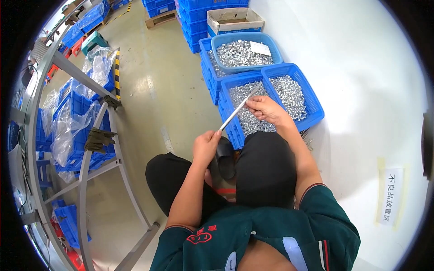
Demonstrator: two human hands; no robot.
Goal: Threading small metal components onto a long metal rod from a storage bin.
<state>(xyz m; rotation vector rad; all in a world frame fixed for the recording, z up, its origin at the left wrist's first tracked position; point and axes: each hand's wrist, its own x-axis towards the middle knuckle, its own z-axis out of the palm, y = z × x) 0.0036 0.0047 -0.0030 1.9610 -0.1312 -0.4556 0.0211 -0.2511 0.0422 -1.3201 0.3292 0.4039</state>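
A thin, straight metal rod (pixel 234 115) slants up and to the right in front of me, above a blue crate. My left hand (pixel 206 145) is closed round its lower end. Higher up, the thumb and fingers of my right hand (pixel 266 109) pinch at the rod; any small part between those fingertips is too small to make out. The rod looks thicker below the right fingertips and thinner above them. Beneath it, the blue crate (pixel 230 131) holds many small silvery metal pieces. A blue basket (pixel 316 118) with similar pieces sits to its right.
Beyond stands a lighter blue tub (pixel 276 58) of metal pieces with a paper slip (pixel 260 49), then a cardboard box (pixel 235 28) and stacked blue crates (pixel 194 27). A grey metal frame (pixel 122 180) rises at left, before plastic-covered crates (pixel 81 108). A white wall (pixel 357 90) borders the right.
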